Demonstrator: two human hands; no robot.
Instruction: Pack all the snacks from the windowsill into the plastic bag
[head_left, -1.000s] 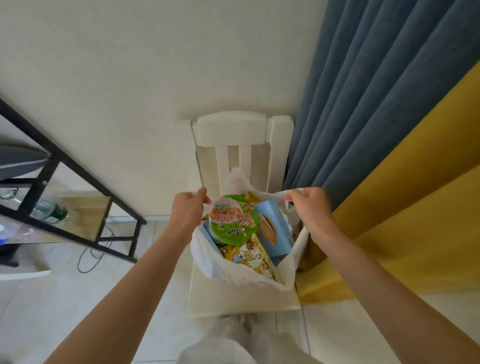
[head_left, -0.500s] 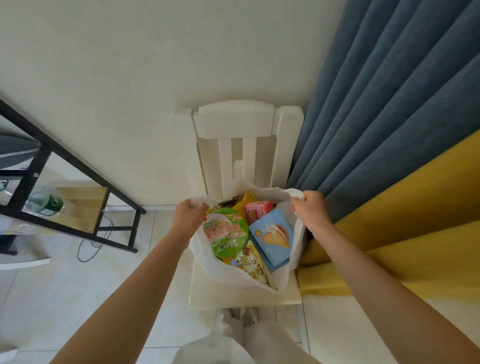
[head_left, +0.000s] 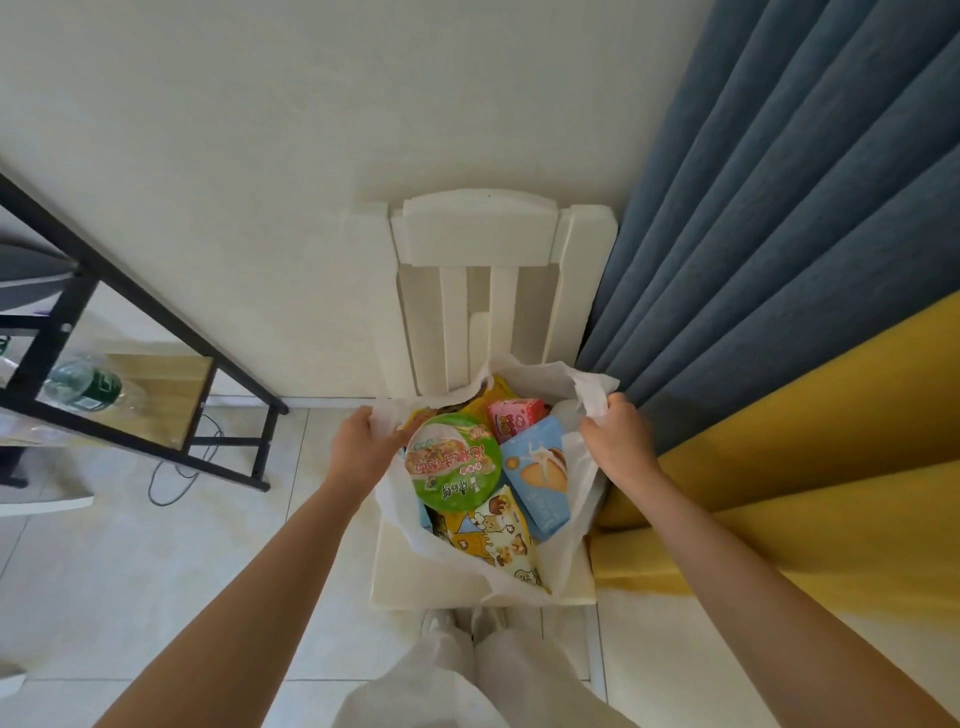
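Bag: thin, crinkled white plastic bag (head_left: 582, 519), mouth spread between both hands.
Snacks: round green noodle cup (head_left: 453, 467), blue box (head_left: 537, 475).
Left hand (head_left: 363, 449): closed on bag rim.
Right hand (head_left: 618, 441): closed on opposite rim.

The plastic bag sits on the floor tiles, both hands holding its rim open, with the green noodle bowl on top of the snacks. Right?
Not quite. The head view shows the plastic bag resting on the seat of the white chair, not on the floor tiles. The rest holds: the left hand and right hand grip its rim, and the green noodle bowl lies on top.
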